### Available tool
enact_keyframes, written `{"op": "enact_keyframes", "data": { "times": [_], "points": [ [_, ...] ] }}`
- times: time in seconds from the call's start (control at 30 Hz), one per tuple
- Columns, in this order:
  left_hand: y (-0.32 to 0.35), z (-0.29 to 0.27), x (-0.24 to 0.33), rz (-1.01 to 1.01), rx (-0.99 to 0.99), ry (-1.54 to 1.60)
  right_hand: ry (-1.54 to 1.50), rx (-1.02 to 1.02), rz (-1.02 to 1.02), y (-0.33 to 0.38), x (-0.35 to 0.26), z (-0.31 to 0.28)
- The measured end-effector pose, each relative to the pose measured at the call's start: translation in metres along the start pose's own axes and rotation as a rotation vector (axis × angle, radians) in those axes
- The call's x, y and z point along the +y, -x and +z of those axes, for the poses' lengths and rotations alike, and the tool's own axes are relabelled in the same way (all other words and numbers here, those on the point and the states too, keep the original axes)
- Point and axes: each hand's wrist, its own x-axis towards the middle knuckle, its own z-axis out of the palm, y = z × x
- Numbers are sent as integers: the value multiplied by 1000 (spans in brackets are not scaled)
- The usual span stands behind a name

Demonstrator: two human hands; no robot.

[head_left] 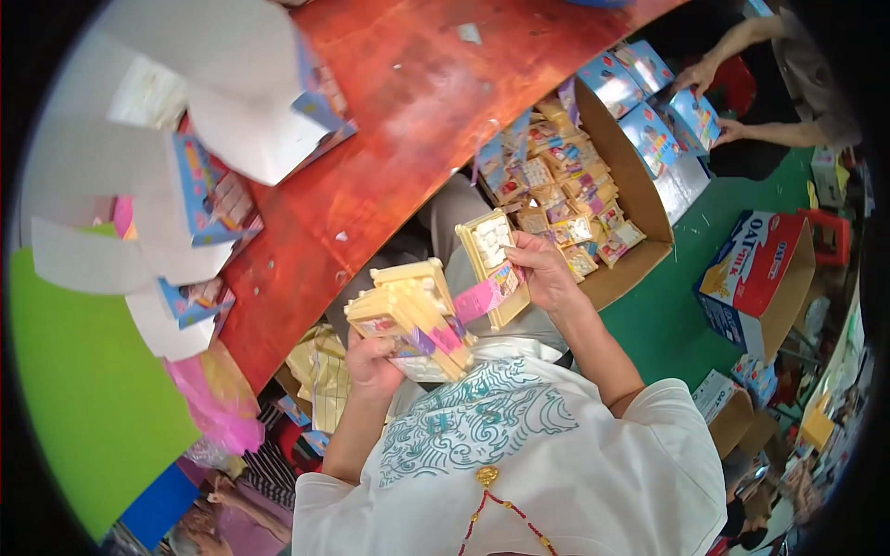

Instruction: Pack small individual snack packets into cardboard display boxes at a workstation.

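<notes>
My left hand [373,364] is closed around a loose stack of small flat packets [408,310] with pale yellow edges and pink and purple labels. They fan out at different angles above my lap. In my right hand [545,271] is one similar packet [489,243], with rows of white pieces showing and a pink label strip; the thumb lies on its face. The strip's loose-looking end reaches toward the stack. Beyond my right hand, an open cardboard box [649,171] holds many more such packets [561,185] in a jumble.
A worn red table [399,120] runs diagonally ahead. On its left stand open blue boxes [199,190] with white flaps. At the far right, a co-worker's hands [702,79] hold a blue box [693,120]. A red-and-white carton [756,264] lies on the green floor. A pink plastic bag [218,403] hangs at left.
</notes>
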Motion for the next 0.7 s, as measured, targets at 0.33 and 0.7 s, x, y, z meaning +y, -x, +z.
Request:
{"op": "enact_keyframes", "data": {
  "times": [0.33,0.7],
  "points": [
    [68,-43,41,393,270,236,217,45,-44,-12,19,7],
    [-1,-49,141,460,285,-411,390,-66,-14,-10,21,93]
  ]
}}
